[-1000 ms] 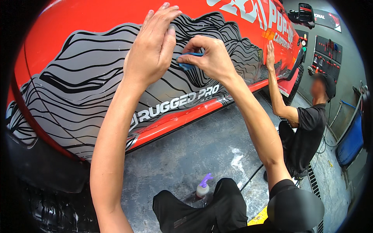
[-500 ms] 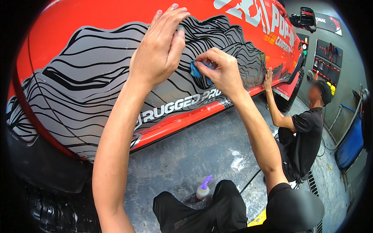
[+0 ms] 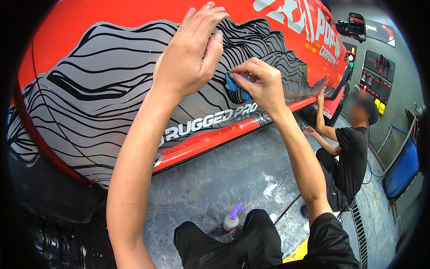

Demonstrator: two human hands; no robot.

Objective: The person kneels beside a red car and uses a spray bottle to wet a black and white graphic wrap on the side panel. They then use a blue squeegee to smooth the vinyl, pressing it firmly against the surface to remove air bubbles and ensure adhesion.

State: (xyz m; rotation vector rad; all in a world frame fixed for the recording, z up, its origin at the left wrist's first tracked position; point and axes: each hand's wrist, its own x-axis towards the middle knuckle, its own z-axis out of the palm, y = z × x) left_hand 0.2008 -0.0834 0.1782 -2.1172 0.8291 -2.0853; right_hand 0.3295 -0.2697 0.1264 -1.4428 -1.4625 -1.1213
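Note:
A red vehicle side (image 3: 134, 10) carries a large grey decal (image 3: 107, 92) with black wavy contour lines. My left hand (image 3: 190, 56) lies against the upper part of this decal, fingers stretched out and holding nothing. To its right, my right hand (image 3: 264, 85) pinches a crumpled blue cloth (image 3: 231, 83) between thumb and fingers, with the cloth against the decal. Pale lettering (image 3: 210, 121) runs along the decal's lower edge, below both hands. The palm side of my left hand is hidden.
A spray bottle (image 3: 231, 221) with a purple trigger head stands on the grey floor near my knees. At right, a person in black (image 3: 351, 157) crouches by the vehicle, one hand touching its side. Behind are a tool board (image 3: 378, 74), a blue object (image 3: 402, 175) and a floor drain (image 3: 359, 237).
Both my hands appear slightly farther right in the view; the right still pinches the blue cloth. The crouching person's raised hand has moved right along the panel, and their other hand has come into view.

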